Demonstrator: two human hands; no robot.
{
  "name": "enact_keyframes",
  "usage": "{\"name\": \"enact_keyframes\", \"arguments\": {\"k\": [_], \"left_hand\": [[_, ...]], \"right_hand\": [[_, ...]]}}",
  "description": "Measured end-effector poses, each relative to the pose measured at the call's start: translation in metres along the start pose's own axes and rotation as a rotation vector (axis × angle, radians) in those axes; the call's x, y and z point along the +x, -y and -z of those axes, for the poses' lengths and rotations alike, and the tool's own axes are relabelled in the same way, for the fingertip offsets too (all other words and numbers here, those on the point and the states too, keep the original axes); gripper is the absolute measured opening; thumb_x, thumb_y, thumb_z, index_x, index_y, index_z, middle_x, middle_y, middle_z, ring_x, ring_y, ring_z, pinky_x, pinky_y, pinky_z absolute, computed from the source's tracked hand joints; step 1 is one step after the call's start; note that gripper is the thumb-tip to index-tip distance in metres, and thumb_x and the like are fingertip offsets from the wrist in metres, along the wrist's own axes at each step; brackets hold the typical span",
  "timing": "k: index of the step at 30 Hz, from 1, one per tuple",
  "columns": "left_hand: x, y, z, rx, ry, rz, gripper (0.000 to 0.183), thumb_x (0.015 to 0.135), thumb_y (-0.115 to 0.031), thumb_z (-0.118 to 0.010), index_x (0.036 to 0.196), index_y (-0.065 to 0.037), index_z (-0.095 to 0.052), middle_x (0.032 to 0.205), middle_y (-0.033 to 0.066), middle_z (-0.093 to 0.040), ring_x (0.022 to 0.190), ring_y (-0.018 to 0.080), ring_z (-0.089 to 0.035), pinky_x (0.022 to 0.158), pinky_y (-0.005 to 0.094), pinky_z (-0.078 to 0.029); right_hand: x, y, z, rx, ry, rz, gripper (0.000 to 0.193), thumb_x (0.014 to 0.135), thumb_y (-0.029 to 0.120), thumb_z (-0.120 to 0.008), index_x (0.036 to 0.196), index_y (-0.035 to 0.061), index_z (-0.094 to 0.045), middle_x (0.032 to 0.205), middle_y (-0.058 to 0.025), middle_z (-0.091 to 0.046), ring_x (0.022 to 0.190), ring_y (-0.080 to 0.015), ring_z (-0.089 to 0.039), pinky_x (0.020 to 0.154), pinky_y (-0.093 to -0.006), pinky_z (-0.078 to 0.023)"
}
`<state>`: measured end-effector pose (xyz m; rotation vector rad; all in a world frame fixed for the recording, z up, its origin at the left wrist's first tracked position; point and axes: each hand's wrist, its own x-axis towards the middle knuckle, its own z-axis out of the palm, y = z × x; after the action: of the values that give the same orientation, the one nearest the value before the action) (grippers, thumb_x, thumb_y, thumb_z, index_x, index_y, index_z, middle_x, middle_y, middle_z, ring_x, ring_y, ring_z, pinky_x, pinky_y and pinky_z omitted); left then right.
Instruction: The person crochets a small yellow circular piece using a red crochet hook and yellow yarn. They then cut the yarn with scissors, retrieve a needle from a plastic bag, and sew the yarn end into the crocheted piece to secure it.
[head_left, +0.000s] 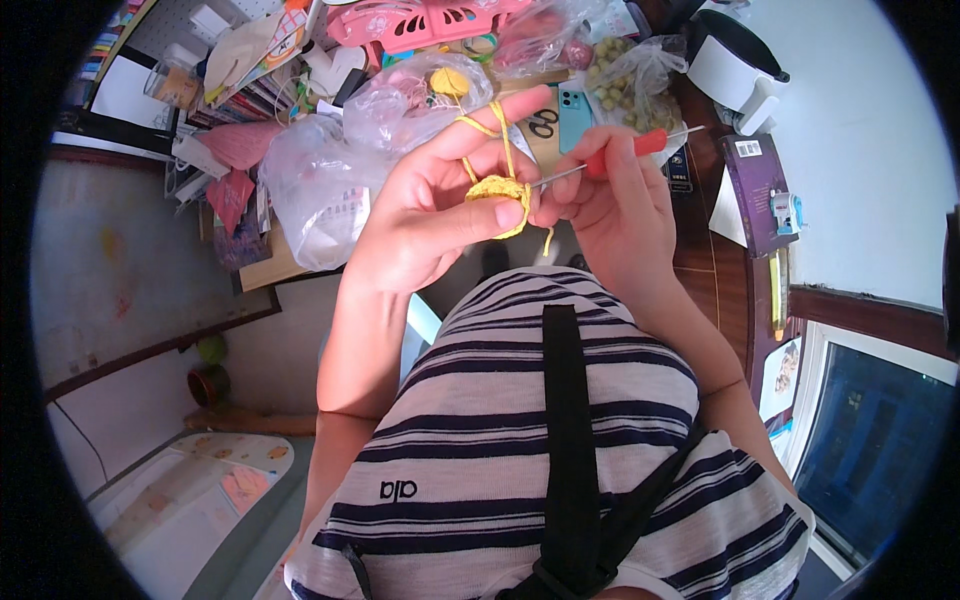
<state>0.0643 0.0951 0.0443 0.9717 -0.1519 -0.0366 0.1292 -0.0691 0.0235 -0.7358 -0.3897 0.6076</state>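
My left hand [420, 205] pinches a small round piece of yellow crochet [492, 190] between thumb and fingers. Yellow yarn [506, 140] loops around its raised index finger and runs down to the piece. In my right hand [630, 205] is a crochet hook with a red handle [645, 143]; its metal shaft points left, and the tip meets the right edge of the crochet. A short yarn tail hangs below the piece. Behind my left hand, a yellow ball of yarn [450, 82] rests in a clear plastic bag [395, 105].
A pink plastic basket [415, 25] stands at the back of the table. Scissors [542, 124] and a light-blue phone [574, 122] lie beyond my hands. Farther right are a bag of green fruit [630, 80], a white pot with a handle [735, 75] and a purple book [755, 195].
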Motion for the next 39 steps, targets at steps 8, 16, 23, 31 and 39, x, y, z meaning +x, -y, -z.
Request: {"name": "enact_keyframes", "arguments": {"k": [8,16,23,31,39], "left_hand": [[-0.005,-0.002,0.001,-0.109,0.045,0.077,0.079,0.075,-0.005,-0.061,0.143,0.008,-0.024,0.081,0.0067,-0.051,0.070,0.0113,-0.048,0.064,0.0215,-0.038],[-0.009,-0.010,-0.009,0.112,0.013,0.052,0.079,0.072,0.002,-0.060,0.143,0.008,-0.024,0.084,0.0045,-0.050,0.076,0.0120,-0.050,0.070,0.0214,-0.041],[-0.008,-0.010,-0.013,0.142,-0.046,0.008,0.080,0.071,0.008,-0.063,0.142,0.008,-0.027,0.083,0.0020,-0.049,0.079,0.0120,-0.051,0.073,0.0210,-0.040],[-0.007,-0.012,-0.008,0.020,-0.012,0.062,0.076,0.073,0.006,-0.061,0.142,0.007,-0.028,0.082,0.0027,-0.053,0.076,0.0111,-0.053,0.069,0.0205,-0.041],[-0.009,-0.014,-0.007,-0.208,0.006,0.183,0.079,0.068,0.003,-0.048,0.142,0.013,-0.019,0.082,0.0066,-0.045,0.073,0.0154,-0.052,0.060,0.0239,-0.042]], "right_hand": [[-0.007,0.001,-0.005,-0.298,0.079,0.212,0.034,0.101,0.030,-0.038,0.101,-0.0004,-0.053,0.083,-0.0104,-0.064,0.075,-0.0202,-0.066,0.071,-0.0312,-0.055],[0.002,0.012,0.007,-0.701,0.320,0.654,0.035,0.099,0.027,-0.045,0.097,-0.0040,-0.059,0.091,-0.0144,-0.067,0.082,-0.0209,-0.063,0.074,-0.0319,-0.051],[-0.005,0.002,0.006,-0.392,0.141,0.379,0.040,0.100,0.035,-0.040,0.103,-0.0027,-0.053,0.096,-0.0168,-0.065,0.085,-0.0211,-0.065,0.076,-0.0319,-0.052],[-0.007,0.001,0.005,-0.385,0.136,0.377,0.036,0.101,0.029,-0.038,0.104,-0.0034,-0.052,0.095,-0.0152,-0.065,0.083,-0.0220,-0.066,0.076,-0.0311,-0.053],[-0.002,0.012,-0.004,-0.685,0.313,0.631,0.034,0.098,0.027,-0.046,0.091,-0.0025,-0.063,0.087,-0.0113,-0.069,0.080,-0.0209,-0.067,0.070,-0.0284,-0.049]]}}
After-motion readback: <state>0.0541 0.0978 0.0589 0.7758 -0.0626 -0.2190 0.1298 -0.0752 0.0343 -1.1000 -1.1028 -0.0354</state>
